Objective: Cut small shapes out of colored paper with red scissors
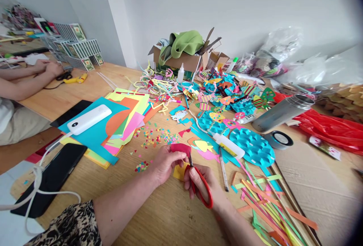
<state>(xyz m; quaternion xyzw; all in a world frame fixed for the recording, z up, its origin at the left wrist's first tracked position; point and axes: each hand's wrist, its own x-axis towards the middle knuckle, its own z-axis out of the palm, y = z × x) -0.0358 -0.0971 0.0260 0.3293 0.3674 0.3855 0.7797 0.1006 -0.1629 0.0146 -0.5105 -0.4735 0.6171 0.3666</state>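
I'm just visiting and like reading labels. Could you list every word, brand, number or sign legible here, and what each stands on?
No text can be read for certain.
Lying glue bottle: print on its yellow label, too small and blurred.
White power bank: a mark in its dark round spot, too small.
Stacked cards at the left: green and white pictures, any wording too blurred.
Pen: any print too small.

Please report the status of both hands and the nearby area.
Left hand holding red paper. Right hand gripping red-handled scissors, blades at paper. Paper scraps and glue bottle just beyond.
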